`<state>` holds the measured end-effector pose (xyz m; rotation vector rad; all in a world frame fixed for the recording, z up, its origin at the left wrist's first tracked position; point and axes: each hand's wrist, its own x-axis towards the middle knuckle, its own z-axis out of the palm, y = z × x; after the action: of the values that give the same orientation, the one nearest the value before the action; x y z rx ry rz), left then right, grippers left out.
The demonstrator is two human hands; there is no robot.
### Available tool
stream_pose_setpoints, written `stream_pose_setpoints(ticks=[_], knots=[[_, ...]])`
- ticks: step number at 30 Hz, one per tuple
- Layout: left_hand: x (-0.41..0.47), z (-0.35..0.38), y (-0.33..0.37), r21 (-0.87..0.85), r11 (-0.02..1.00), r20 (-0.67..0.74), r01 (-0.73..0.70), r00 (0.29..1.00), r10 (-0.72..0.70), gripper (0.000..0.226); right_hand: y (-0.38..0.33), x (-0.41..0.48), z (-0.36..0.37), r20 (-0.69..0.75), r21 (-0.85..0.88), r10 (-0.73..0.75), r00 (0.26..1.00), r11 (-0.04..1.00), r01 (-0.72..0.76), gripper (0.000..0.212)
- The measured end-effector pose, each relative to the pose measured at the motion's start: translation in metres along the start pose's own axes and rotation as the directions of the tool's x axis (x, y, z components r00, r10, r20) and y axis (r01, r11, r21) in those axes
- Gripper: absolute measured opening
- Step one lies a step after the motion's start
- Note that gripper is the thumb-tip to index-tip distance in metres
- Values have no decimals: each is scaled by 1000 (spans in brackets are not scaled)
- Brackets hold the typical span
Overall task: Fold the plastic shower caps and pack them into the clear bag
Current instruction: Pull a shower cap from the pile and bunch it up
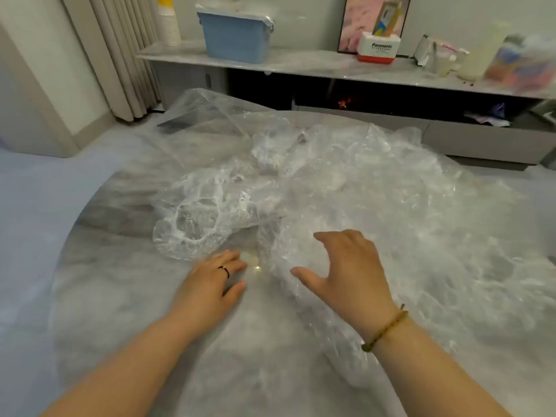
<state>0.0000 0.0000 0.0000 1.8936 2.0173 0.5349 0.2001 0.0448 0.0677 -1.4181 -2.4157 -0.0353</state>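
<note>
Resting the left hand (215, 278) flat on the round grey marbled table (120, 296), fingers straight and close together, gripping nothing, wearing a thin dark ring (225, 270). Spreading the right hand (346, 272) low over the near edge of a crumpled heap of clear shower caps (406, 212) sprawling across the table's right half, fingers splayed and loose, closing on nothing; whether pressing the plastic or hovering just above it, impossible to tell. Wearing a brown cord bracelet (386, 328) on that wrist.

Facing, just beyond the left fingertips, a single shower cap (192, 218) lying opened out, puckered elastic rim turned up, touching the heap on its right side.

Looking farther, toward the table's far left, at the clear bag (207, 112), smoother than the caps, lying slack with one side standing up; seeing a whitish wad of bunched plastic (267, 155) by it, and not being able to tell whether inside the bag or merely beside it.

Looking beyond the table at a long pale shelf (316, 63) against the wall, carrying a blue lidded bin (237, 40) with contents hidden, a stack of white cups (170, 28), a red-and-white Panasonic box (379, 49) in front of a framed picture (355, 22), and, at far right, a blurred see-through pack (523, 61) stuffed with colourful items.
</note>
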Motion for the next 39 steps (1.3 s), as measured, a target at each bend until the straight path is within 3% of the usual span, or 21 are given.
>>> stream_pose_setpoints(ticks=[2,3,6,8,11,12,14,15,18,20,23,26,28,31,33,34,35,37,39], knots=[[-13,-9,6,84,996,154,32,987,-44,103,-8,-1,1,246,-62,112,963,993,-100,55],[-19,-12,6,68,997,178,46,982,-57,98,-6,-3,3,272,-97,130,953,989,-107,47],[-38,-23,5,-99,989,179,114,979,-95,47,-7,-3,-6,204,-163,181,962,975,-149,28],[-47,-27,0,-247,953,187,177,973,-132,37,-3,-2,-9,170,-177,194,966,970,-164,29],[-70,-40,5,-442,856,181,270,961,-210,28,-9,-8,-17,-51,-93,161,986,982,-165,26],[-73,-43,7,-484,831,161,276,961,-225,26,-9,-12,-18,-193,-43,98,976,993,-109,24],[-81,-55,15,-616,740,117,270,960,-253,21,-13,-22,-21,-488,-6,-74,870,997,81,23],[-84,-61,19,-705,659,119,264,959,-258,18,-16,-27,-23,-545,-1,-153,825,983,182,27],[-98,-75,31,-881,348,266,321,943,-197,36,-35,-50,-19,-580,-1,-333,744,913,408,43],[-105,-79,35,-885,251,355,393,917,-182,44,-47,-66,-6,-531,4,-435,728,857,515,36],[-111,-78,37,-867,283,363,410,909,-205,33,-62,-84,20,-479,25,-513,712,803,595,23],[-105,-71,37,-819,403,263,408,892,-369,4,-71,-95,42,-353,14,-548,758,807,590,15],[-97,-63,29,-710,565,148,420,874,-463,20,-73,-103,45,-242,54,-534,810,826,561,28],[-90,-59,11,-636,656,94,406,885,-456,25,-64,-104,37,-234,200,-472,850,832,517,34],[-90,-64,-1,-573,721,57,391,896,-440,23,-59,-96,26,-214,318,-294,932,881,351,30],[-89,-67,-6,-549,747,40,374,905,-423,22,-58,-92,21,-147,365,-167,975,907,210,30],[-89,-69,-11,-546,756,36,360,912,-408,21,-56,-89,16,7,410,-66,998,910,57,38],[-88,-73,-17,-570,746,48,345,920,-389,21,-50,-90,22,298,438,59,953,878,-191,47],[-87,-76,-19,-564,747,80,352,923,-375,22,-48,-90,29,375,418,83,923,874,-249,33]])
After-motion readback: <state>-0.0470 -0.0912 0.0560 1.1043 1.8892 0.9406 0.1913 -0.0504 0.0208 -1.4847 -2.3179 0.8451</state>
